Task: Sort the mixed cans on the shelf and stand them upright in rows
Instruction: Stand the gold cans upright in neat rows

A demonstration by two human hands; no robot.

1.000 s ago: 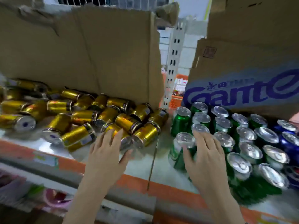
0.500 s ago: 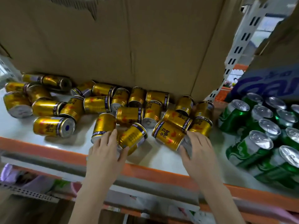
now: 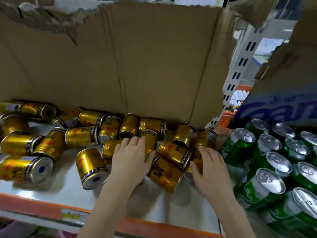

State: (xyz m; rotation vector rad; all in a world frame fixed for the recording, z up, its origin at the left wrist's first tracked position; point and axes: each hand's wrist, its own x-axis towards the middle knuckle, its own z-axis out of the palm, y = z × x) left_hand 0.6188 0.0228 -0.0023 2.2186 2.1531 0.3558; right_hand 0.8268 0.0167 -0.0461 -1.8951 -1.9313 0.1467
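Observation:
Several short gold cans (image 3: 82,136) lie on their sides in a loose pile on the white shelf (image 3: 56,188). At the right, several green cans (image 3: 240,148) stand upright in rows, silver tops up. My left hand (image 3: 132,160) rests flat on gold cans in the middle of the pile, fingers spread and thumb out to the right. My right hand (image 3: 208,166) curls its thumb and fingers round a gold can (image 3: 197,156) at the pile's right end, close to the green cans. That can is mostly hidden by the hand.
A tall brown cardboard sheet (image 3: 137,66) stands right behind the gold cans. A carton with blue lettering (image 3: 274,107) backs the green cans. A white slotted shelf post (image 3: 240,66) rises between them. An orange rail (image 3: 34,205) edges the shelf front.
The view moved closer. My left hand slid forward from the front can onto the middle of the pile. My right hand went to the right end and closed round a gold can.

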